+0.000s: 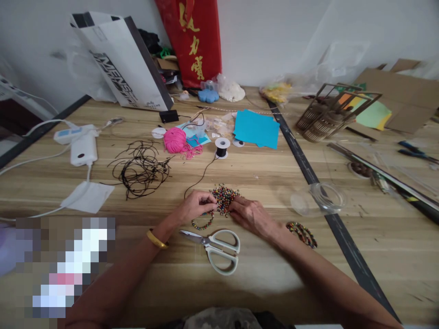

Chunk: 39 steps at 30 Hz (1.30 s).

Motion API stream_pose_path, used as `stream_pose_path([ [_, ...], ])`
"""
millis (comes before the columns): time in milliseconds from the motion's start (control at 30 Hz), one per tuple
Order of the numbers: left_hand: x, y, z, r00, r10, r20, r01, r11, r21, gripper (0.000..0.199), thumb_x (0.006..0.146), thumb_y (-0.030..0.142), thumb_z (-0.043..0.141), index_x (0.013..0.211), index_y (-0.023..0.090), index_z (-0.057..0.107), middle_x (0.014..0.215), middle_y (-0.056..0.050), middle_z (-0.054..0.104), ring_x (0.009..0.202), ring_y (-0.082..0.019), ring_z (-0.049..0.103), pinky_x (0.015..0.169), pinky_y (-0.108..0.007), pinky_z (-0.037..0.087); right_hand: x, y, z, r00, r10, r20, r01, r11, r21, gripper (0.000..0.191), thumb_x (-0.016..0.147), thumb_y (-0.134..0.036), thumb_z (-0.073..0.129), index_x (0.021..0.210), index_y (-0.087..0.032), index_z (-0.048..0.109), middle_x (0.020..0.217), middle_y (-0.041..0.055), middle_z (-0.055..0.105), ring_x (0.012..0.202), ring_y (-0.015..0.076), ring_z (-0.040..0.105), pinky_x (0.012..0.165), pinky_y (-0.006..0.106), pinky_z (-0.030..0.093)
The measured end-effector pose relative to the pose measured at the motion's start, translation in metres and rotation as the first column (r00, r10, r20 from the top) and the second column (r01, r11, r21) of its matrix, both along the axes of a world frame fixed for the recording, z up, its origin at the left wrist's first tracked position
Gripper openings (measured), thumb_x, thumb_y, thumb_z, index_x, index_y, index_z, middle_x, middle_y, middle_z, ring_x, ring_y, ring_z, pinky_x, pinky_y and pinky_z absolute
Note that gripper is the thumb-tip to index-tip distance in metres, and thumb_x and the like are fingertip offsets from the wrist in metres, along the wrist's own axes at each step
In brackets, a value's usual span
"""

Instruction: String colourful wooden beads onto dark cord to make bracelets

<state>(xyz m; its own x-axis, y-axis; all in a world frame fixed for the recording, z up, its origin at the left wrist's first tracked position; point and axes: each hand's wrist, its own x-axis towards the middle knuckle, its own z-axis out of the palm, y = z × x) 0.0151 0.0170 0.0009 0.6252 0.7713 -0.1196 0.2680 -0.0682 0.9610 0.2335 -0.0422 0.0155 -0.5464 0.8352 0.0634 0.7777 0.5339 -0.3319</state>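
Head view: tabletop, wood-grained, items listed from its left edge to its right. White cabled device, one, near the left edge. White paper bag, one, leaning at the far edge, left part. Black cords, one loose tangle. Pink yarn, one ball, toward the far edge. Left hand, thumb and fingertips closed in a pinch at the end of a beaded strand, which curves toward the near edge. Scissors, one pair, pale-handled, between strand and near edge. Black cord spool, one, beyond the hands. Multicoloured beads, one heap, mid-table between the hands. Right hand, fingers bent down into the heap; whether they grip a bead cannot be told. Blue sheets, toward the far edge. Beaded bracelets, overlapping, beside the right forearm. Pliers, near the right edge.
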Motion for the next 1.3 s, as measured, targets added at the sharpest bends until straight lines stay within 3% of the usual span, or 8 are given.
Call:
stream_pose_path([
  [333,0.006,-0.006,0.005,0.999,-0.001,-0.037,0.002,1.0,0.021,0.02,0.08,0.027,0.059,0.07,0.011,0.065,0.063,-0.002,0.063,0.058,-0.01,0.054,0.056,-0.019,0.042,-0.004,-0.004,-0.006,0.996,-0.02,0.084,0.015,0.998,0.057,0.01,0.09,-0.01,0.049,0.089,-0.016,0.057,0.084,0.0054,0.06,0.074,0.0144,0.057,0.06,0.022,0.039],
  [500,0.007,-0.008,0.0,0.998,0.011,-0.055,-0.009,1.0,0.025,0.017,0.078,0.025,0.06,0.074,0.01,0.067,0.062,-0.002,0.062,0.056,-0.01,0.054,0.053,-0.019,0.041,-0.004,-0.004,-0.007,0.989,-0.014,-0.149,0.029,0.995,0.099,0.013,0.093,-0.014,0.044,0.092,-0.016,0.056,0.082,0.0067,0.06,0.074,0.0159,0.057,0.064,0.025,0.044],
  [633,0.007,-0.008,-0.004,0.999,0.028,-0.029,-0.028,1.0,-0.002,0.017,0.076,0.024,0.061,0.082,0.01,0.068,0.066,-0.003,0.064,0.057,-0.01,0.055,0.054,-0.02,0.043,-0.006,-0.003,-0.01,0.881,-0.065,-0.469,0.073,0.997,-0.001,0.01,0.093,-0.016,0.045,0.093,-0.017,0.055,0.082,0.005,0.061,0.073,0.0145,0.057,0.068,0.025,0.046],
  [733,0.008,-0.009,-0.002,0.999,0.024,-0.025,-0.024,0.999,0.021,0.017,0.075,0.023,0.061,0.083,0.01,0.069,0.065,-0.002,0.064,0.058,-0.01,0.055,0.055,-0.019,0.043,-0.009,-0.004,-0.014,0.78,-0.164,-0.603,0.126,0.986,-0.105,0.007,0.09,-0.02,0.051,0.092,-0.018,0.057,0.081,0.004,0.061,0.072,0.0146,0.057,0.067,0.025,0.047],
  [867,0.009,-0.009,0.001,0.999,0.015,-0.037,-0.013,0.999,0.047,0.015,0.075,0.022,0.06,0.079,0.01,0.068,0.063,-0.002,0.063,0.057,-0.011,0.055,0.054,-0.02,0.043,-0.012,-0.004,-0.017,0.696,-0.265,-0.668,0.141,0.962,-0.235,0.012,0.089,-0.027,0.054,0.089,-0.017,0.06,0.079,0.0042,0.061,0.071,0.0153,0.057,0.066,0.026,0.047],
  [1100,0.009,-0.011,0.003,0.998,0.018,-0.064,-0.013,0.998,0.069,0.016,0.075,0.025,0.062,0.073,0.01,0.069,0.06,-0.003,0.064,0.056,-0.011,0.055,0.053,-0.02,0.041,-0.013,-0.003,-0.019,0.668,-0.222,-0.71,0.09,0.971,-0.22,0.015,0.09,-0.03,0.054,0.089,-0.017,0.063,0.083,0.0063,0.063,0.078,0.0171,0.058,0.071,0.029,0.048],
  [1300,0.01,-0.011,0.006,0.996,0.031,-0.082,-0.024,0.996,0.082,0.018,0.075,0.025,0.062,0.074,0.01,0.071,0.06,-0.003,0.064,0.055,-0.011,0.054,0.051,-0.02,0.039,-0.014,-0.003,-0.021,0.587,-0.323,-0.742,0.081,0.936,-0.343,0.018,0.086,-0.034,0.059,0.087,-0.017,0.062,0.078,0.0043,0.063,0.071,0.015,0.058,0.064,0.026,0.047],
])
